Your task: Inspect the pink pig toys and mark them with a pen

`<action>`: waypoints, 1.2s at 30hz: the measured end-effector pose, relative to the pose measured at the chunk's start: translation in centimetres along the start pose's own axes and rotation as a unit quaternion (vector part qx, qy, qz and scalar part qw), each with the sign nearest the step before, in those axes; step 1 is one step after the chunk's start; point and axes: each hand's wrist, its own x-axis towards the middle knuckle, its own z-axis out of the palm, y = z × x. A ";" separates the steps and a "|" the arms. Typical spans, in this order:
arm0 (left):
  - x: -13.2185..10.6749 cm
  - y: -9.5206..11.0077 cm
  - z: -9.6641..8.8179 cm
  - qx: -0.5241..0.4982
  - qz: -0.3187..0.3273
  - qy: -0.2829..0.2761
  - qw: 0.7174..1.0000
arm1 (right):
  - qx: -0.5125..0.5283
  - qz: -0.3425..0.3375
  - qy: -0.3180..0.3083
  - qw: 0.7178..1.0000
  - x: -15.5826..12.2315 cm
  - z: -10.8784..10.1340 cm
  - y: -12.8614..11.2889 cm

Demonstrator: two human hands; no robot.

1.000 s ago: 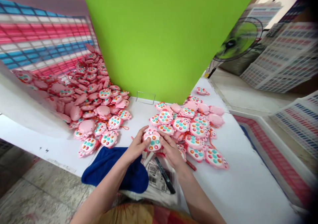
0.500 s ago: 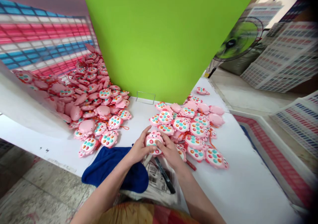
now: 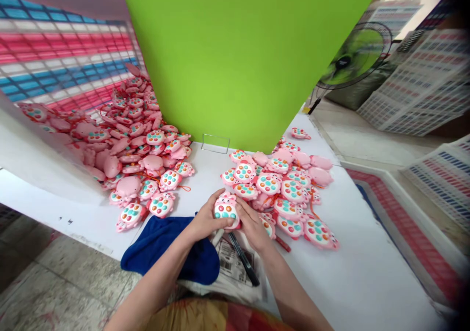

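Between my two hands is a pink animal-shaped toy (image 3: 225,207) with a white face and round coloured buttons. My left hand (image 3: 206,219) grips its left side, the thumb lying across the lower buttons. My right hand (image 3: 251,223) is wrapped round its right edge. Below the toy a black marker pen (image 3: 244,260) lies on a printed plastic bag (image 3: 229,265). A dark blue cloth (image 3: 161,245) is spread under my left forearm. Just right of my hands, a pile of similar toys (image 3: 293,191) covers the table, some with their plain pink backs up.
A larger heap of the same toys (image 3: 128,140) spills from the left beside a striped crate wall (image 3: 66,61). Ahead stands a tall green panel (image 3: 242,66) with a small wire stand (image 3: 215,144) at its foot. A fan (image 3: 356,59) and stacked crates (image 3: 422,86) are at the right.
My right thumb has moved off the toy's buttons to its right side, so more of the coloured buttons show. Both hands still hold the toy in nearly the same place.
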 end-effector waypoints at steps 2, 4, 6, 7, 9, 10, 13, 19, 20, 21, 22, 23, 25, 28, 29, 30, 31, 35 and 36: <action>0.1 0.0 0.1 -0.037 0.002 0.001 0.999 | -0.022 -0.021 -0.018 0.999 -0.2 0.1 -0.6; 0.2 0.0 0.4 -0.040 -0.008 0.032 0.999 | -0.050 -0.050 -0.043 0.997 -0.5 0.3 -1.1; 0.3 0.1 0.7 -0.001 -0.021 0.077 0.997 | -0.089 -0.071 -0.056 0.992 -0.8 0.6 -1.4; 0.3 0.1 0.8 0.031 -0.023 0.100 0.994 | -0.107 -0.078 -0.057 0.990 -0.9 0.8 -1.5; 0.3 0.2 1.0 0.099 -0.015 0.141 0.985 | -0.133 -0.091 -0.053 0.986 -1.1 1.1 -1.6; 0.3 0.2 1.0 0.122 -0.006 0.158 0.980 | -0.140 -0.098 -0.052 0.984 -1.3 1.3 -1.7; 0.3 0.3 0.9 0.116 0.020 0.194 0.974 | -0.141 -0.109 -0.067 0.982 -1.5 1.5 -1.8; 0.2 0.1 0.6 -0.020 0.016 0.159 0.987 | -0.042 -0.075 -0.072 0.994 -0.9 1.0 -1.0; 0.2 0.0 0.7 -0.046 0.014 0.152 0.987 | -0.024 -0.063 -0.070 0.995 -0.8 0.9 -0.8; 0.2 -0.1 0.7 -0.069 0.010 0.149 0.986 | -0.007 -0.053 -0.068 0.996 -0.7 0.8 -0.6; 0.2 -0.2 0.8 -0.091 0.004 0.149 0.985 | 0.008 -0.045 -0.068 0.997 -0.6 0.7 -0.4; 0.3 -0.3 0.9 -0.109 -0.004 0.148 0.983 | 0.020 -0.039 -0.067 0.997 -0.6 0.6 -0.2; 0.4 -0.4 1.0 -0.137 -0.016 0.148 0.979 | 0.033 -0.034 -0.063 0.997 -0.5 0.6 0.0; 0.4 -0.4 1.0 -0.153 -0.021 0.140 0.978 | 0.030 -0.036 -0.059 0.997 -0.5 0.5 0.0; 0.4 -0.4 0.9 -0.151 -0.020 0.131 0.980 | 0.022 -0.039 -0.054 0.998 -0.6 0.5 -0.2; 0.3 -0.3 0.9 -0.143 -0.019 0.117 0.983 | 0.008 -0.046 -0.047 0.998 -0.6 0.4 -0.4; 0.1 -0.2 0.9 -0.128 -0.020 0.099 0.987 | -0.012 -0.056 -0.038 0.998 -0.6 0.3 -0.7; -0.4 0.1 0.9 -0.031 -0.020 0.021 0.999 | -0.135 -0.089 0.000 0.987 -0.5 0.1 -1.6; -0.5 0.1 1.0 0.000 -0.014 0.008 1.000 | -0.166 -0.087 0.011 0.982 -0.4 0.0 -1.7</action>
